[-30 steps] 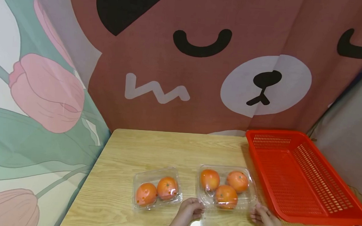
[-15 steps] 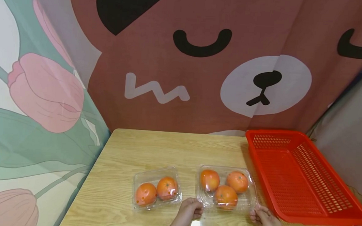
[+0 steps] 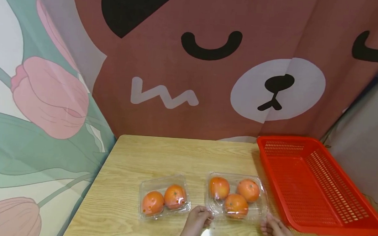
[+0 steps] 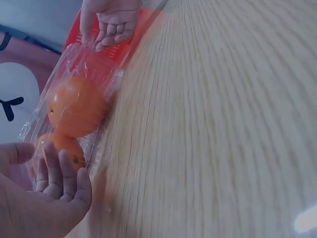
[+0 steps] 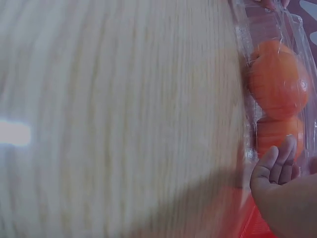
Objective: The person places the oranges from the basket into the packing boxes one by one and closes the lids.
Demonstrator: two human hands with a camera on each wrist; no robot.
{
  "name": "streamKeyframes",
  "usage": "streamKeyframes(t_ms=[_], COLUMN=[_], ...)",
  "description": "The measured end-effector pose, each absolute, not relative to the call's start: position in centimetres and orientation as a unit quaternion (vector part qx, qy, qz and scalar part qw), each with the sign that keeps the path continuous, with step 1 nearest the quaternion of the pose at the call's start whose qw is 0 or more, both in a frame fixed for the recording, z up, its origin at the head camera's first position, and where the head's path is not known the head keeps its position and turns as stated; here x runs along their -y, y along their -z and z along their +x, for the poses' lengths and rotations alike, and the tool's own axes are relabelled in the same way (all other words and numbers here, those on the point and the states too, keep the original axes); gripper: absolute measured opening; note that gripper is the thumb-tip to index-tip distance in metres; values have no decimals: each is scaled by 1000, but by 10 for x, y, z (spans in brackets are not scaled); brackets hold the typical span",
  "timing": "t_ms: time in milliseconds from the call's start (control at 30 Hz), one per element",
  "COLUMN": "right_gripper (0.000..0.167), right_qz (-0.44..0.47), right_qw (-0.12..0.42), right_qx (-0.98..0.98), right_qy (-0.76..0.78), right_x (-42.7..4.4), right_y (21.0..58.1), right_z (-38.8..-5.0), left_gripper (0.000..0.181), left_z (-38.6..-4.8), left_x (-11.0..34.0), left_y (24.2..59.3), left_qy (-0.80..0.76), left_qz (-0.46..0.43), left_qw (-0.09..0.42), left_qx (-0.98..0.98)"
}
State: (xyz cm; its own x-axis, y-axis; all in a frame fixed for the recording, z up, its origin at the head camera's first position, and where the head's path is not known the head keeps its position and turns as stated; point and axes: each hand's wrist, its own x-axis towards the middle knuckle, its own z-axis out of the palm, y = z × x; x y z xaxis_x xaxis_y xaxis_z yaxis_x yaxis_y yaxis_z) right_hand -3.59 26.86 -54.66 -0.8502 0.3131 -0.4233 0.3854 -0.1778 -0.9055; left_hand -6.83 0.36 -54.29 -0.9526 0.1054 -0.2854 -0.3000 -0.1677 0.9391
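Observation:
A clear plastic fruit box (image 3: 216, 210) with three oranges (image 3: 236, 206) inside stands on the table, right of centre. At its near left corner my left hand (image 3: 197, 221) pinches the edge between thumb and fingers. My right hand (image 3: 277, 229) pinches the near right corner the same way. In the left wrist view, the left hand (image 4: 49, 193) has its other fingers loosely bent beside the box wall. The right wrist view shows the right hand (image 5: 282, 183) low against the box, its thumb partly cut off. Whether the lid is fully fastened I cannot tell.
Left of the hands sits a second clear plastic box (image 3: 153, 184) holding two oranges. A red perforated basket (image 3: 307, 184) lies along the table's right side, close to my right hand. Behind the wooden table (image 3: 174, 153) hangs a bear-print curtain (image 3: 210, 80).
My left hand has shifted very slightly at its corner. The boxes, the oranges and my right hand stay practically where they were.

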Motion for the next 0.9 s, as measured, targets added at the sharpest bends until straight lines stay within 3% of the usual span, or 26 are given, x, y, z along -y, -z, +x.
streamKeyframes(t_ms=[400, 567, 733, 900], right_gripper=[15, 16, 25, 43], right_qz=[220, 237, 245, 169], right_qw=[0, 10, 35, 119], right_qx=[-644, -625, -636, -673], right_qy=[733, 744, 731, 710], right_x=[-268, -268, -270, -274], right_y=[548, 546, 543, 541], right_z=[-31, -30, -28, -23], left_gripper=[14, 6, 15, 27], left_z=[-72, -69, -67, -63], left_x=[0, 1, 13, 33], left_y=[546, 545, 546, 547], left_qy=[-757, -762, -743, -704], left_qz=[-70, -69, -27, 36], left_qw=[137, 151, 188, 214], left_qx=[-635, -626, -641, -676])
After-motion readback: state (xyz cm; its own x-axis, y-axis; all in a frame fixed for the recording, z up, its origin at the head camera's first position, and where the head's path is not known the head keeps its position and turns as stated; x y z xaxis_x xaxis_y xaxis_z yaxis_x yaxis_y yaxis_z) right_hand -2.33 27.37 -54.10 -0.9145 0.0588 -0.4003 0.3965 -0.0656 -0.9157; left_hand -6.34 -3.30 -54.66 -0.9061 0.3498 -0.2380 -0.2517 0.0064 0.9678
